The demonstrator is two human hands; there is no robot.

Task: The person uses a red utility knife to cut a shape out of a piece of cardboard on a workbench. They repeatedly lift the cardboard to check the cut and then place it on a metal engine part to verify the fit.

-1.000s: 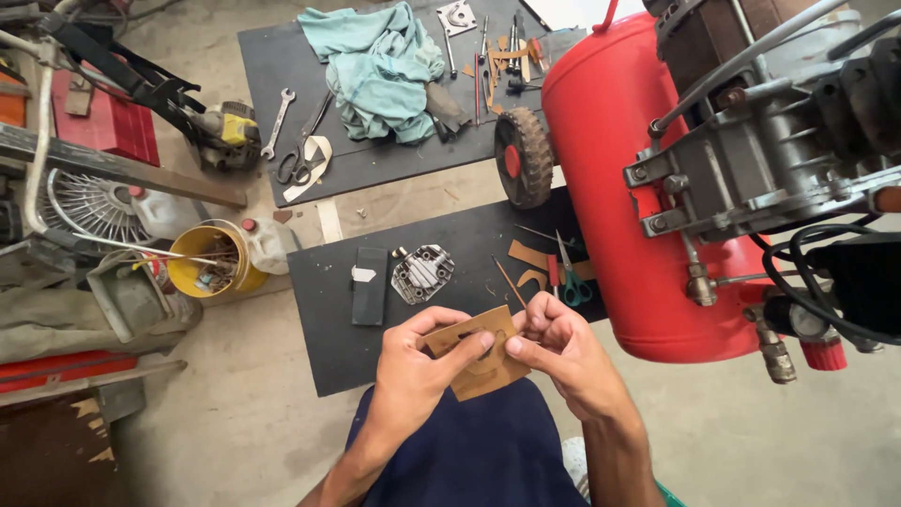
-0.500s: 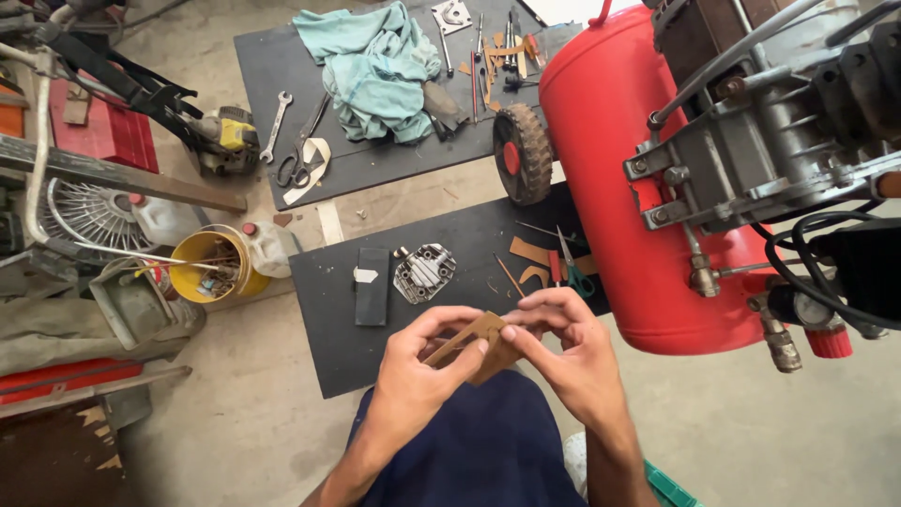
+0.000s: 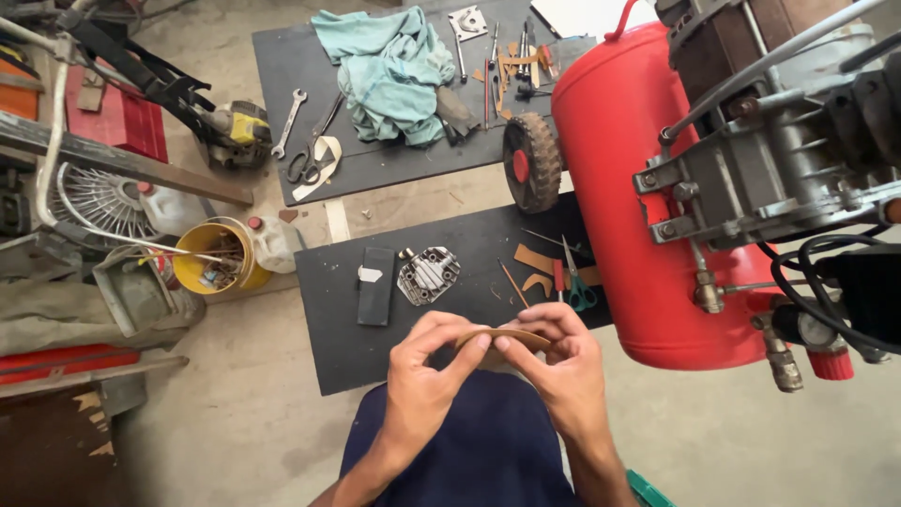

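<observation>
Hands bending a thin brown strip.

Left hand (image 3: 422,380) and right hand (image 3: 563,371) both pinch the thin brown bendy strip (image 3: 502,336) with closed fingers, above the dark blue lap (image 3: 469,441). Just past it lies the flat black mat (image 3: 450,282), beside the big red round tank (image 3: 648,188).

Fingers hide most of the brown strip (image 3: 507,336).

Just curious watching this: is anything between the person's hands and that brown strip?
Nothing visible. The left hand and right hand both pinch the thin brown strip directly at the fingertips, above the lap, apart from the black mat.
</observation>
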